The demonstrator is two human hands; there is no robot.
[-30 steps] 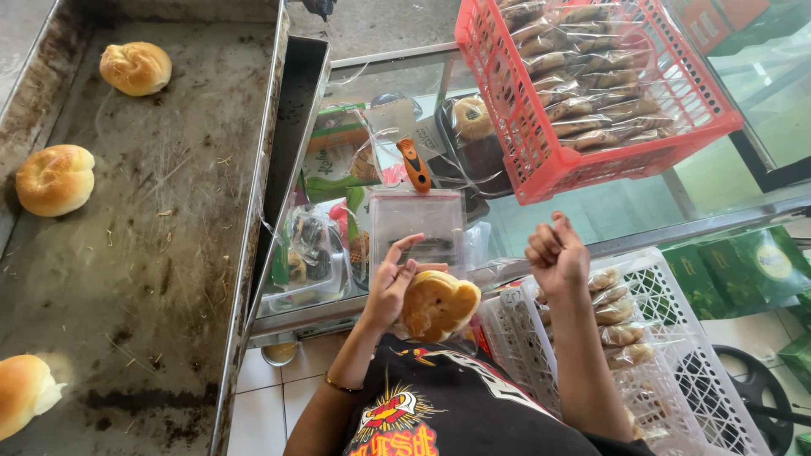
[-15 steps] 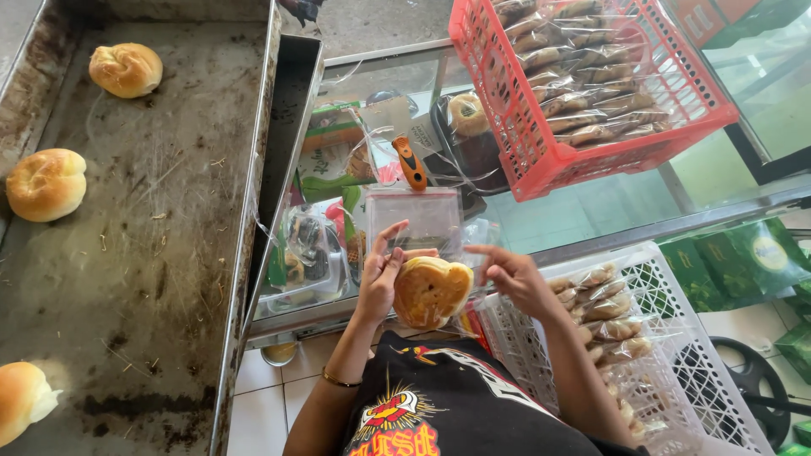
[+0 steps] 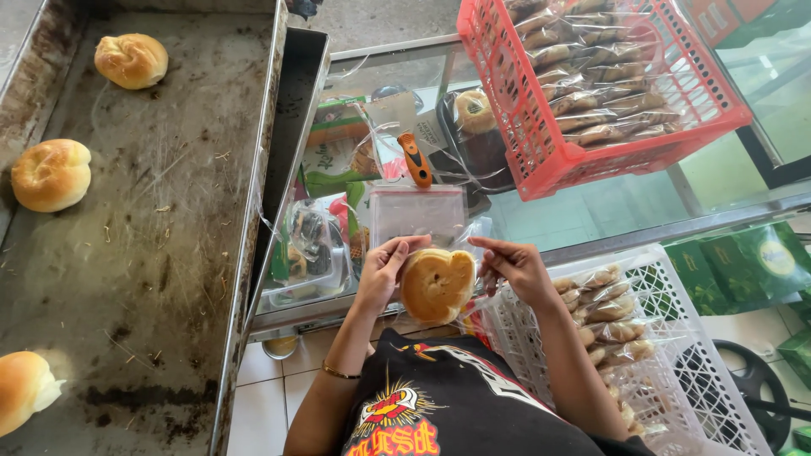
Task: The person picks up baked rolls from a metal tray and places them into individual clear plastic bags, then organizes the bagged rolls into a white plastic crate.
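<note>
Three loose buns [image 3: 52, 174] on dark baking tray [image 3: 169, 279], left of hands. Red crate [image 3: 541, 127] of bagged buns above them. White crate [image 3: 676, 371] at right.

Black printed shirt [image 3: 439, 397], thin gold bracelet [image 3: 340, 371], bare forearms

A round, golden-brown bun [image 3: 437, 285] with a swirled, knotted top is held upright, its top facing the camera, inside a thin clear plastic bag [image 3: 470, 272]. The bag wraps loosely around it and is crinkled at the right side. Bun and bag are lifted just below the desk's near edge.
</note>
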